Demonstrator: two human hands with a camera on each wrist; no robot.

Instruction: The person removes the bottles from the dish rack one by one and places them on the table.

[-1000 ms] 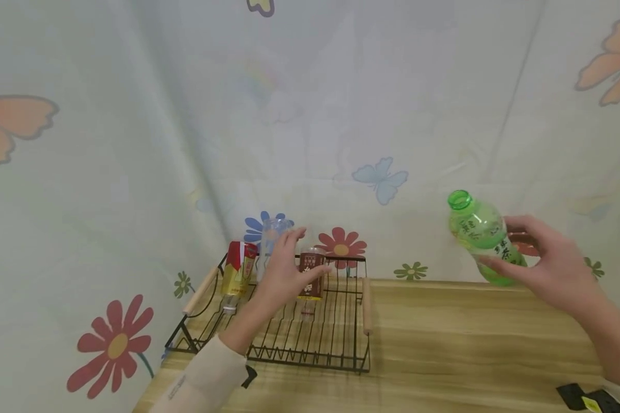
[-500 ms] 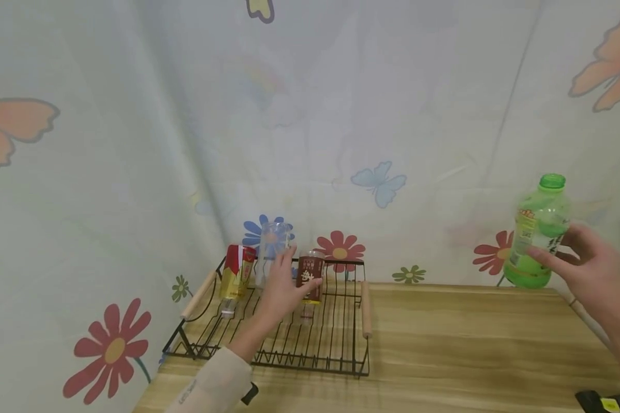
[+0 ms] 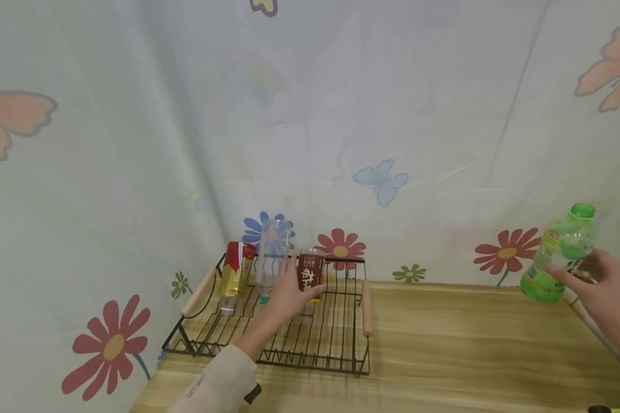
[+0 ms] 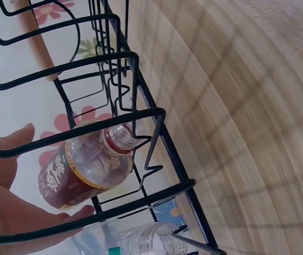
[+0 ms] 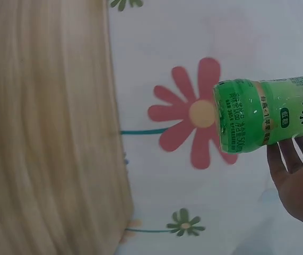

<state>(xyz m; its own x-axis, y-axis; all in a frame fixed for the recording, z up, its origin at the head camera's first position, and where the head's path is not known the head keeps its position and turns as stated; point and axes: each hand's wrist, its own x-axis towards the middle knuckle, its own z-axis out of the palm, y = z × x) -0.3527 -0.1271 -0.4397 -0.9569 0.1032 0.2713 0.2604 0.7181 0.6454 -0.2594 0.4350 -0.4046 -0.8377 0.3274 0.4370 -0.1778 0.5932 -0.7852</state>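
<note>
On the right, my right hand (image 3: 607, 292) grips a green plastic bottle (image 3: 558, 258) round its labelled body, uncapped and leaning to the right above the wooden table. The right wrist view shows the bottle's base and green label (image 5: 284, 114). My left hand (image 3: 286, 298) is at a brown-labelled bottle (image 3: 310, 269) standing neck down in a black wire rack (image 3: 336, 364). Its thumb and fingers (image 4: 77, 218) lie on either side of the bottle, with a gap on the thumb side in the left wrist view. The bottle's neck (image 4: 123, 139) points down between the wires.
A clear bottle (image 3: 275, 241) and a red-and-yellow bottle (image 3: 237, 269) also stand neck down in the rack. The rack has wooden handles, one (image 3: 367, 307) on its right side. Behind the table (image 3: 454, 344) hangs a floral curtain (image 3: 418, 115).
My right hand has carried the green bottle to the right, turning it from a left lean through upright to a right lean. My left hand has lowered slightly, closer around the brown-labelled bottle.
</note>
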